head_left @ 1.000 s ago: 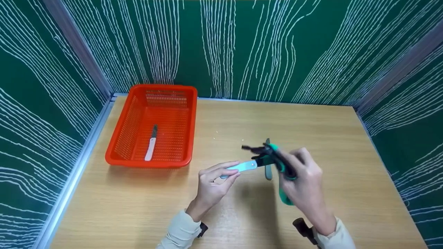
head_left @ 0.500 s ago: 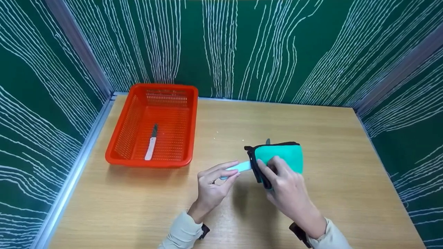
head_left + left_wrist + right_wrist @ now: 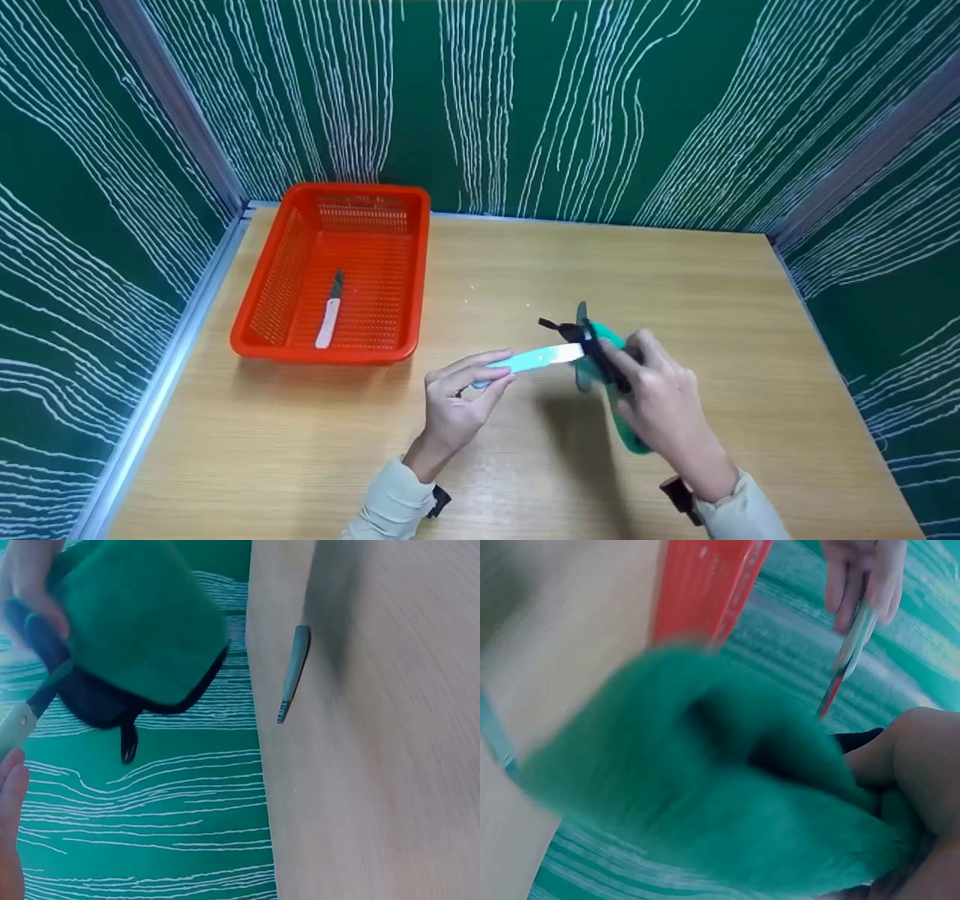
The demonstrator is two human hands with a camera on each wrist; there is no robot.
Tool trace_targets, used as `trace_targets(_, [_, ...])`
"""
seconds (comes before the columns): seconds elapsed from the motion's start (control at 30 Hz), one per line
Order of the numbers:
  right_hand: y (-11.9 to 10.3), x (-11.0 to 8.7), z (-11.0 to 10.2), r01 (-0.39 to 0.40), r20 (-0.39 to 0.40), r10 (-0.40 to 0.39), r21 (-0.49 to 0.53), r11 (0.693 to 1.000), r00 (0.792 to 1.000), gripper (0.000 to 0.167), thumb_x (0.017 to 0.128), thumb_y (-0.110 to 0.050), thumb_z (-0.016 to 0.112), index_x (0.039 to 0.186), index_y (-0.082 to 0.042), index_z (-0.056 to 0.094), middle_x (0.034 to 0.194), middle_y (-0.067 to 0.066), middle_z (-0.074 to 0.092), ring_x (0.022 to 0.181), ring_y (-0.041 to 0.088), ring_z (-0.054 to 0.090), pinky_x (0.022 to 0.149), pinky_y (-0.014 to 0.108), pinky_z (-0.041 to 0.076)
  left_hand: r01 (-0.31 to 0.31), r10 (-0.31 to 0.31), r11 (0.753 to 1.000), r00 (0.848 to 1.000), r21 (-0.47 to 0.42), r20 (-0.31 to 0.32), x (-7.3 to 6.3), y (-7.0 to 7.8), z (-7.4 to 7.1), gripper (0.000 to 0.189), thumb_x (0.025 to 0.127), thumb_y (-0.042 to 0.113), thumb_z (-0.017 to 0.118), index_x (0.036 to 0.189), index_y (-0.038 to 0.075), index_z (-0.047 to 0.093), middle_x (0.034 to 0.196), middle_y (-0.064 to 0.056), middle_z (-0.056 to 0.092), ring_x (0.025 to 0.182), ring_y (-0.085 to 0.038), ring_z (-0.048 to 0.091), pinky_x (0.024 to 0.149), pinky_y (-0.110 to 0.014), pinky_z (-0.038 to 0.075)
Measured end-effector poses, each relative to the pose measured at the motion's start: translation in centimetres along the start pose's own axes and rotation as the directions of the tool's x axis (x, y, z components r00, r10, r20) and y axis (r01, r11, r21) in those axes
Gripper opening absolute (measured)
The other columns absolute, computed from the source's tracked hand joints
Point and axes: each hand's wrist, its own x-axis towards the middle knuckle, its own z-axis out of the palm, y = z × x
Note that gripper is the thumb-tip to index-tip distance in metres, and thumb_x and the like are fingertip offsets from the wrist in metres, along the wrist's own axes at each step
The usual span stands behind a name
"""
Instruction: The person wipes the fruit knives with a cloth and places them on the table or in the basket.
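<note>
Left hand: fingers pinch turquoise-handled knife, raised above table.
Right hand: fingers grip green cloth at knife's tip; contact unclear.
Table: grey-green knife.
Red basket: pale-handled knife.

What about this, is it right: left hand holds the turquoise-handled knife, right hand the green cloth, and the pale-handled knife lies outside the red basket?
Not quite: the head view shows the pale-handled knife inside the red basket. The left hand does hold the turquoise-handled knife, the right hand the green cloth.
</note>
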Motion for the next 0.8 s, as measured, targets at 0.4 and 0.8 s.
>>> trace_targets(0.4, [1.8,-1.5,-1.2,-0.121,-0.054,0.120,0.000,0.993,0.991,0.047,0.059,0.012,0.048,0.098,0.002,0.073,0.083,0.014,0.049,0.053,0.024,0.046,0.039,0.030,0.039,0.037,-0.038,0.997,0.999,-0.063,-0.012,-0.4,-0.2,0.0,0.023,0.069,-0.025,0.067,0.088,-0.013,0.066,0.082,-0.022,0.069,0.073,-0.026,0.070,0.058,-0.022,0.057])
trace_targets(0.8, [1.5,-1.6,-2.0,-0.171,-0.062,0.173,0.039,0.984,0.983,0.045,0.062,0.010,0.045,0.096,-0.001,0.074,0.082,0.011,0.051,0.054,0.020,0.046,0.041,0.030,0.037,0.184,-0.187,0.939,0.982,-0.290,0.017,-1.0,-0.6,0.0,0.019,0.080,-0.025,0.055,0.097,-0.019,0.062,0.088,-0.030,0.065,0.060,-0.031,0.068,0.053,-0.038,0.058])
